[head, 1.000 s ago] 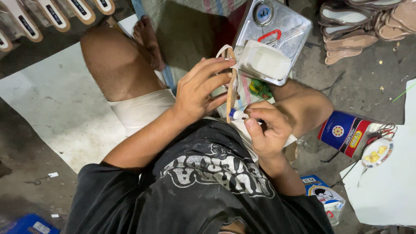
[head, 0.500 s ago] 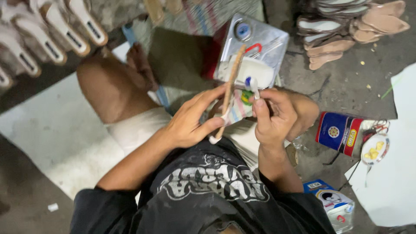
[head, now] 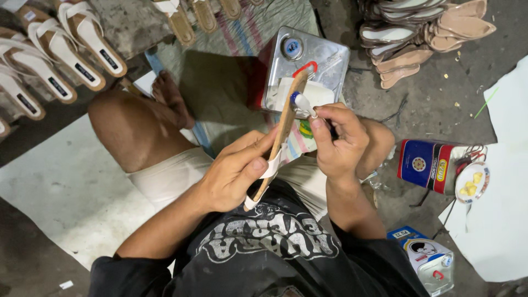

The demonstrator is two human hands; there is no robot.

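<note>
My left hand (head: 237,171) grips a tan sandal sole (head: 284,126) edge-on, with a white strap at its lower end. It stands nearly upright in front of my chest. My right hand (head: 336,142) holds a small brush (head: 301,102) with a blue and white tip against the sole's upper edge. Just behind the sole sits a square metal tin (head: 324,55) with a round cap and a red handle, a white cloth lying on it.
White-strapped sandals (head: 60,55) line the upper left. A stack of tan soles (head: 423,33) lies at upper right. An opened blue and red can (head: 434,165) lies on its side at right, a small blue and white can (head: 432,261) below it. White sheets (head: 509,214) cover the floor.
The sole has swung upright and risen in my left hand. My right hand has lifted the brush from near my lap up to the sole's upper edge.
</note>
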